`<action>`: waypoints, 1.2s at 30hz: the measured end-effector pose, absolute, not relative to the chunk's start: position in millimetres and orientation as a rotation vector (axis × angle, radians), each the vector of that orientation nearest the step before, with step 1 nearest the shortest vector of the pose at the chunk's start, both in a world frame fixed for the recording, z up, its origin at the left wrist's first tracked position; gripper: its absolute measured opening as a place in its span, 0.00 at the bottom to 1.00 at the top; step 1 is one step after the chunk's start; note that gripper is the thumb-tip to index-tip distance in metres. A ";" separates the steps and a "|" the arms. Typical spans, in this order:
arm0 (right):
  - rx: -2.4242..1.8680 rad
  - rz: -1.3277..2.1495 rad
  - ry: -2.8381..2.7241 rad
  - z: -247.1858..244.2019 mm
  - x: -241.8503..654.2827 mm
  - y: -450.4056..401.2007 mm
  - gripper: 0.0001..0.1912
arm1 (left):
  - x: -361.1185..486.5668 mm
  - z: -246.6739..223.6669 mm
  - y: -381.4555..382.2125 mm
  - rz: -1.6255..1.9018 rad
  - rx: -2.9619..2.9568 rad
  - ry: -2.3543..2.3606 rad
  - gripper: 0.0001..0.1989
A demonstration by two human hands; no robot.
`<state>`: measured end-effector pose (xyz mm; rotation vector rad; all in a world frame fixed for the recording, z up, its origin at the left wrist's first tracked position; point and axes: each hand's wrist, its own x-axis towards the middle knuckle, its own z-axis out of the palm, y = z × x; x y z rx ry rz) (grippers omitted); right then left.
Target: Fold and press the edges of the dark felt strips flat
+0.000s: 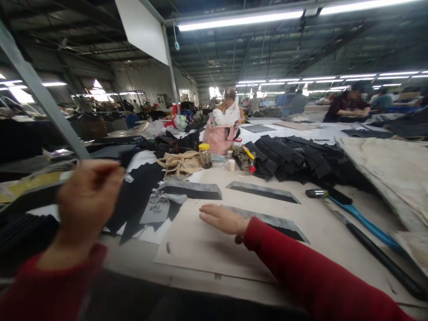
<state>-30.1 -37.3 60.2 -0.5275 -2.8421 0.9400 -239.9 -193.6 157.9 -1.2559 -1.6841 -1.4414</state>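
Observation:
My left hand (90, 196) is raised at the left, smeared by motion, its fingers curled together. A small dark blur shows at its fingertips; I cannot make out what it is. My right hand (222, 218) is stretched out palm down over the pale board (200, 254), holding nothing. Just behind its wrist lies a dark fabric strip with a grey band (277, 223). Two similar strips, one on the left (190, 189) and one on the right (264, 191), lie farther back. A paper with handwriting (155, 209) rests on dark fabric pieces (137, 191) between my hands.
A hammer with a black handle (377, 247) and a blue-handled tool (364, 220) lie at the right. Black fabric pieces (297, 156) are heaped behind. A yellow-lidded jar (205, 156), tan cloth (180, 165) and pink bag (219, 138) stand mid-table. A metal post (43, 89) rises left. Other people work beyond.

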 end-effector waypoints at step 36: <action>-1.399 0.989 -1.971 22.3 172.9 -2.0 0.20 | -176.2 21.3 -54.6 -1.350 -2.682 -2.535 0.13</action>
